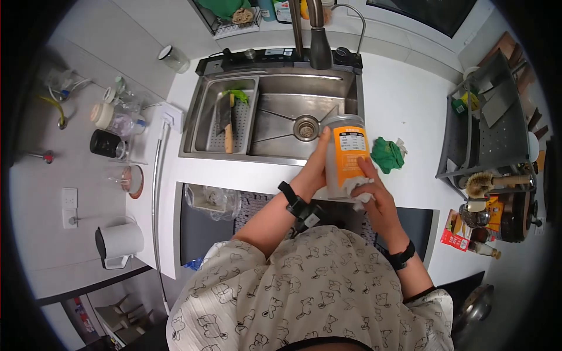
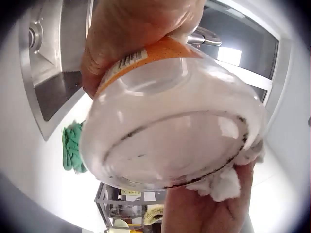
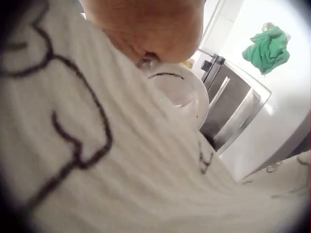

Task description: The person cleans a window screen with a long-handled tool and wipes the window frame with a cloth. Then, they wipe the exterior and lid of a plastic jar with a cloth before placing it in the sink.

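Note:
A clear plastic jar (image 1: 349, 153) with an orange label is held over the counter's front edge by my left hand (image 1: 314, 168), which grips its side. The left wrist view shows the jar's base (image 2: 175, 150) close up, with dark grime along its ring. My right hand (image 1: 381, 209) holds a crumpled white tissue (image 1: 360, 190) against the jar's lower end. In the left wrist view the tissue (image 2: 226, 184) overlaps the edge of the base. Sleeve cloth covers much of the right wrist view, where part of the jar (image 3: 187, 99) shows beyond the hand (image 3: 150, 29).
Behind the jar is a steel sink (image 1: 275, 155) under a faucet (image 1: 320, 50). A cleaver (image 1: 226, 120) and green leaf (image 1: 237, 95) lie in its perforated tray (image 1: 215, 142). A green cloth (image 1: 387, 155) sits right of the jar, and a grey rack (image 1: 468, 134) stands farther right.

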Available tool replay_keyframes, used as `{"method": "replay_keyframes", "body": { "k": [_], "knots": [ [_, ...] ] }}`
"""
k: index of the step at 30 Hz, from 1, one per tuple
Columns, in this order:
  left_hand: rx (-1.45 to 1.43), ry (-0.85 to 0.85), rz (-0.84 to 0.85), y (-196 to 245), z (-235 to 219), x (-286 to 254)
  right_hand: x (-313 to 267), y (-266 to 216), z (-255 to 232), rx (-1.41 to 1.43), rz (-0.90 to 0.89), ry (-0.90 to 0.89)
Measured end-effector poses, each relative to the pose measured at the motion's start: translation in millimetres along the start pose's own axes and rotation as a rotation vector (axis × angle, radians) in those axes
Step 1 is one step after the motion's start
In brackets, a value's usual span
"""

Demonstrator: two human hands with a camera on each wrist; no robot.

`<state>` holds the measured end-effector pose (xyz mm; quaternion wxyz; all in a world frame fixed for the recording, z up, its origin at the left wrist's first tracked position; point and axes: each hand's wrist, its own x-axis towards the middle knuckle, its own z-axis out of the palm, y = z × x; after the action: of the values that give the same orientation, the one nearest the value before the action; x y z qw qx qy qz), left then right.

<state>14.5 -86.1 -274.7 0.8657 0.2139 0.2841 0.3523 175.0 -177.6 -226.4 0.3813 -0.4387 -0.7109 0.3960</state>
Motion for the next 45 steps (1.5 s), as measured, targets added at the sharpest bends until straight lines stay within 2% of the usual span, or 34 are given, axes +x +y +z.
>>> {"method": "replay_keyframes", "body": {
  "k": [2,4,6,7,8,10,12,14,16,18,19,20,22,23,24,26,27,30,32,33,34,35,36,38,39,41,44,45],
  "knots": [
    [-0.018,-0.075,-0.044,-2.6,12.8,-7.6,12.2,-0.1,-2.7,-0.05,-0.054,0.016],
    [0.02,-0.104,-0.066,-16.8,11.1,-6.6,40.4,8.0,-14.6,0.01,-0.083,0.197],
    [-0.279,-0.242,-0.074,-22.3,13.3,-11.3,59.8,-2.6,-22.7,0.085,-0.075,0.21],
    [-0.242,-0.136,-0.083,-18.6,17.9,-15.1,62.9,-6.9,-23.7,0.152,-0.063,0.197],
    [-0.221,-0.131,-0.094,-15.2,19.6,-17.7,57.5,-6.8,-19.7,0.166,-0.067,0.216],
    [-0.363,-0.164,-0.001,-1.6,22.5,-15.8,42.3,-3.4,-8.8,0.257,-0.075,0.153],
    [-0.379,-0.218,0.031,15.9,21.7,-20.1,18.0,-2.9,4.8,0.257,-0.087,0.082],
    [-0.271,-0.19,-0.015,19.4,14.6,-20.9,7.3,-11.5,11.1,0.273,-0.155,0.124],
    [-0.311,-0.159,-0.052,11.3,16.5,-23.5,27.5,-8.7,0.9,0.205,-0.194,0.146],
    [-0.238,-0.072,-0.051,-2.2,21.3,-24.2,56.6,-7.5,-20.3,0.118,-0.185,0.283],
    [-0.332,-0.167,-0.129,-4.2,27.5,-28.3,60.8,-9.4,-20.6,0.118,-0.178,0.298],
    [-0.322,-0.169,-0.143,-4.3,28.0,-31.1,66.5,-12.7,-18.3,0.186,-0.167,0.286],
    [-0.406,-0.233,-0.091,1.0,28.7,-31.4,64.8,-11.5,-14.6,0.25,-0.164,0.286],
    [-0.367,-0.077,-0.064,6.0,39.8,-31.5,52.3,-7.4,-5.3,0.238,-0.189,0.278],
    [-0.369,-0.073,-0.062,11.2,37.0,-31.0,37.1,-5.7,6.0,0.23,-0.21,0.262],
    [-0.407,-0.28,-0.033,23.2,27.2,-28.9,14.7,-7.1,17.8,0.195,-0.222,0.179],
    [-0.371,-0.243,-0.061,24.0,19.0,-22.1,10.9,-7.8,16.8,0.202,-0.218,0.179],
    [-0.379,-0.226,-0.133,24.6,47.9,-36.0,32.0,-9.9,-1.7,0.187,-0.252,0.193],
    [-0.34,-0.214,-0.089,6.4,41.4,-25.5,61.9,-10.4,-24.2,0.143,-0.234,0.386],
    [-0.462,-0.288,-0.112,-1.3,36.6,-23.5,67.6,-11.1,-24.7,0.143,-0.23,0.399],
    [-0.579,-0.364,-0.137,-1.1,38.9,-22.2,75.1,-11.3,-23.2,0.295,-0.2,0.356],
    [-0.535,-0.369,-0.136,2.2,42.3,-23.7,78.8,-9.0,-22.6,0.445,-0.171,0.309],
    [-0.533,-0.372,-0.143,6.5,42.0,-22.5,77.2,-1.0,-23.4,0.441,-0.17,0.316],
    [-0.037,-0.166,-0.141,16.1,39.9,-20.7,71.4,10.4,-22.5,0.314,-0.011,0.455],
    [0.038,-0.076,-0.114,18.7,41.5,-21.6,69.6,14.4,-22.6,0.318,-0.002,0.446],
    [0.037,-0.101,-0.104,23.1,41.4,-27.6,71.4,9.0,-30.0,0.08,-0.194,0.453],
    [0.065,-0.117,-0.067,14.8,38.9,-32.8,77.1,3.1,-28.6,0.12,-0.166,0.385],
    [0.089,-0.101,0.008,7.5,33.7,-29.5,75.7,2.3,-28.1,0.116,-0.17,0.378]
  ]
}}
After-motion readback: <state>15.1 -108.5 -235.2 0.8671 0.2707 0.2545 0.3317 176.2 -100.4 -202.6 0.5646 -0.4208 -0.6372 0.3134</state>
